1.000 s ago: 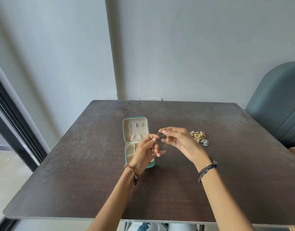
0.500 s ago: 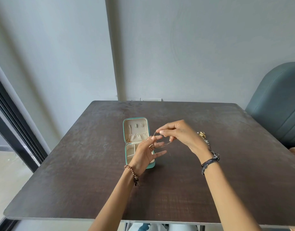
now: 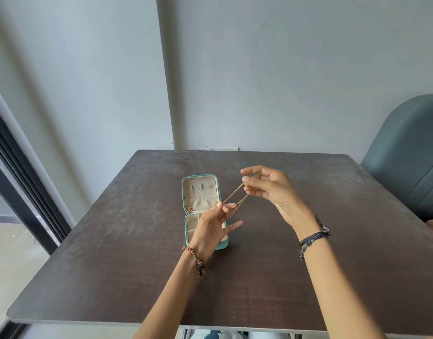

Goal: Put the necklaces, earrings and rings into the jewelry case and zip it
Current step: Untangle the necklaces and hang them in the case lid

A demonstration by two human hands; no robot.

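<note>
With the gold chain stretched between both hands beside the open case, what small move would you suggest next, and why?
Probably carry the necklace left over the open jewelry case and lower it in. The left hand and right hand each pinch an end, holding it taut above the table, not yet inside the case.

one head-worn camera looks forward and down across the table (image 3: 137,277) from close above

Both forearms were left bare. A brown beaded bracelet (image 3: 194,259) was worn at the left wrist, lower centre; dark corded bracelets (image 3: 314,237) were wrapped round the right wrist.
</note>
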